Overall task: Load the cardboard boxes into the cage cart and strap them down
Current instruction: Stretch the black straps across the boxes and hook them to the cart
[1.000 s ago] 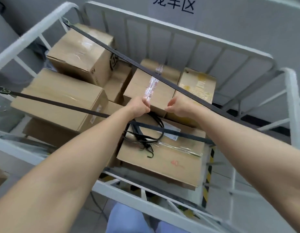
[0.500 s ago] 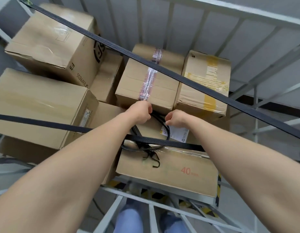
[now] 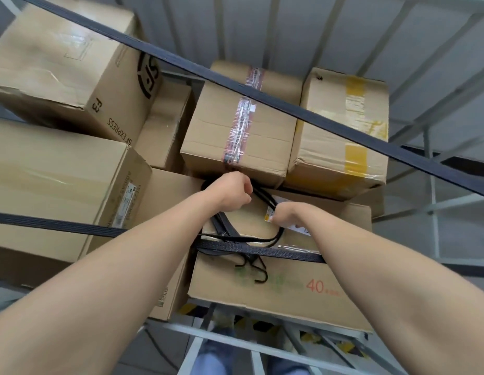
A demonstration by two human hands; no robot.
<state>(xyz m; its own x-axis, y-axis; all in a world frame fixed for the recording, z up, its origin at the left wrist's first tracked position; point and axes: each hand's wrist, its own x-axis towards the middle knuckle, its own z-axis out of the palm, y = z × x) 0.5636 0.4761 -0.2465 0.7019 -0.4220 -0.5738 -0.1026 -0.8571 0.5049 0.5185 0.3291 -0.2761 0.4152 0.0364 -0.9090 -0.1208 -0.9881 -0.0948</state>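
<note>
As both bare arms reach down into the cage cart [image 3: 434,212], the far L side holds a large plain box [image 3: 54,169], w/ an SF Express box [image 3: 67,58] sitting higher behind it. A lower strap [image 3: 59,226] crosses the large box's near face, passes behind the L forearm and runs on over the top of the box marked 40 [image 3: 276,290]. A small box [image 3: 165,125] is wedged btw the SF Express box and the taped box [image 3: 240,136] at centre.

The L hand [image 3: 232,193] is at the foot of the taped box, its grip curled round a black cord [image 3: 262,239]. The cord's loops lie on the box marked 40, partly tucked under the lower strap, w/ metal hooks [image 3: 262,277] resting just on the near side of it.

The R hand [image 3: 285,215] is just beside the L, over a white label [image 3: 300,230], grip curled and pinching the same cord.

An upper strap [image 3: 289,109] slants from top L to mid R, above the taped box and the yellow-taped box [image 3: 343,131]. The latter stands touching the taped box's R side. White cart bars frame the R edge.
</note>
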